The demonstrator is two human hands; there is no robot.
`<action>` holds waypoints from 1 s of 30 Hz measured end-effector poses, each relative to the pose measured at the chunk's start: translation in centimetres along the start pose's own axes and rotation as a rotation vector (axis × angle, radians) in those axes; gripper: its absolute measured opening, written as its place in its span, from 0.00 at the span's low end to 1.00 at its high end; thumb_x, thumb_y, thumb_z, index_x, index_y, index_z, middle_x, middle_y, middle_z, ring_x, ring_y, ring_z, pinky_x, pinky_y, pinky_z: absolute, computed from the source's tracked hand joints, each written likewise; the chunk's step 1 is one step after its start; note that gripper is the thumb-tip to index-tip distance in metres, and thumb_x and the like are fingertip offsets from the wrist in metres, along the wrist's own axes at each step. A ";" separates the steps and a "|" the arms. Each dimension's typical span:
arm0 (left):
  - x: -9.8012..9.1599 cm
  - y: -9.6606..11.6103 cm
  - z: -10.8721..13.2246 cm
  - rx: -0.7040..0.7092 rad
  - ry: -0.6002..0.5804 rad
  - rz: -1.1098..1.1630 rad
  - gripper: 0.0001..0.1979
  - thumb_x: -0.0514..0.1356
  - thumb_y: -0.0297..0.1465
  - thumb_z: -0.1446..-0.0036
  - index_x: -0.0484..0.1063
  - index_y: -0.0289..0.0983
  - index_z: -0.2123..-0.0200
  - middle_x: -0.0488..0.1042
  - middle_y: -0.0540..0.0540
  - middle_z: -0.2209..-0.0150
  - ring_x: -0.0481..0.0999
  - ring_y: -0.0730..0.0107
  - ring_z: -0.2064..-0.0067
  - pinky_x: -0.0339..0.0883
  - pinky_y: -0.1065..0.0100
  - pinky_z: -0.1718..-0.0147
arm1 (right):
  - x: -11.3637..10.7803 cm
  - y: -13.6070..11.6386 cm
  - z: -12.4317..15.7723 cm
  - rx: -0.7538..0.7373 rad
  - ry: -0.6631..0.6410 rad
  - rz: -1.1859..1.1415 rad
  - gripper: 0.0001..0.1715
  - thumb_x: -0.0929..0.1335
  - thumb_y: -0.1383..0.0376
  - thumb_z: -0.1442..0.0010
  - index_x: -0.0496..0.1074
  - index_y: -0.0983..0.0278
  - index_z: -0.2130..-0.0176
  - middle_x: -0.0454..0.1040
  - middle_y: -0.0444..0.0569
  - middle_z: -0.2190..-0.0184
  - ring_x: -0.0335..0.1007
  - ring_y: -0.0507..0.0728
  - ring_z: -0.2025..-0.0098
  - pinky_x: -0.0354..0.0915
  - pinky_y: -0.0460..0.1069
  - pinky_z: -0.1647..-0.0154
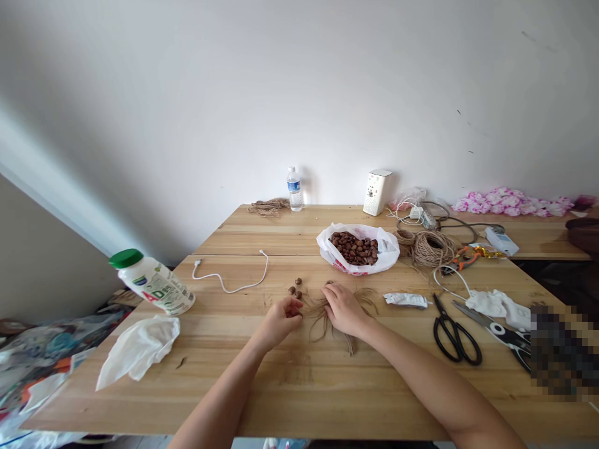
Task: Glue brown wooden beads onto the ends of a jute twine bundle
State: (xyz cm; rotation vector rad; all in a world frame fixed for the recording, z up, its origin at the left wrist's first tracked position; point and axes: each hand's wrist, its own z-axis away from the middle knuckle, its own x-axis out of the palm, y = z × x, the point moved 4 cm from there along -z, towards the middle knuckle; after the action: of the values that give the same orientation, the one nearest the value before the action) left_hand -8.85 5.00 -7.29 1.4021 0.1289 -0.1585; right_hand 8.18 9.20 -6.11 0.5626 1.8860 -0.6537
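Observation:
Over a spread of thin brown twine strands [319, 310] on the wooden table, my right hand [345, 308] rests with its fingers curled down on them. Loose strand ends stick out on both sides and below its wrist. Just to the left, my left hand [282, 321] is closed with thumb and fingers drawn together. What lies between those fingers is too small to make out. Several round brown beads [298, 281] sit just beyond its fingertips. Behind my right hand stands a white plastic bag [388, 252], open at the top, full of brown beads or nuts [354, 247].
Black scissors [456, 340], a second pair of scissors [496, 327], pliers [461, 260] and twine coils [433, 248] lie right. A white cable [229, 289], a green-capped bottle [159, 290] and a white tissue [140, 346] are left. A water bottle [294, 190] stands at the back.

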 end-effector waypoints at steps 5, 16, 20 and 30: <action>0.0 0.4 0.2 -0.090 -0.041 0.106 0.14 0.62 0.28 0.64 0.66 0.35 0.68 0.68 0.52 0.78 0.68 0.73 0.77 0.60 0.71 0.80 | 0.1 0.0 0.0 0.000 0.004 0.001 0.23 0.64 0.72 0.45 0.62 0.69 0.49 0.64 0.58 0.52 0.58 0.61 0.48 0.59 0.56 0.48; 0.3 0.4 0.3 -0.110 -0.084 0.175 0.16 0.64 0.30 0.63 0.65 0.34 0.68 0.71 0.50 0.79 0.68 0.75 0.79 0.59 0.72 0.82 | 0.1 0.0 0.0 0.007 -0.006 0.006 0.23 0.64 0.71 0.45 0.62 0.70 0.49 0.64 0.57 0.52 0.57 0.61 0.48 0.58 0.56 0.48; 0.4 0.7 0.6 -0.133 -0.082 0.157 0.16 0.63 0.32 0.62 0.64 0.35 0.67 0.72 0.50 0.79 0.66 0.75 0.81 0.57 0.73 0.83 | 0.0 -0.1 0.0 0.002 -0.004 0.007 0.22 0.64 0.71 0.45 0.62 0.70 0.49 0.64 0.57 0.52 0.57 0.61 0.49 0.58 0.56 0.48; 0.6 1.2 0.8 -0.137 -0.091 0.158 0.18 0.63 0.36 0.59 0.63 0.34 0.66 0.72 0.50 0.81 0.66 0.76 0.82 0.55 0.74 0.85 | 0.0 0.0 0.0 0.003 -0.004 0.000 0.22 0.64 0.71 0.45 0.61 0.69 0.49 0.64 0.58 0.52 0.57 0.61 0.48 0.58 0.56 0.48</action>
State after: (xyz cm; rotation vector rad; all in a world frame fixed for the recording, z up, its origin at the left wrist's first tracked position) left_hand -8.03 4.37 -6.09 1.2604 -0.0456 -0.0809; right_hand 8.18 9.20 -6.14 0.5630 1.8813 -0.6575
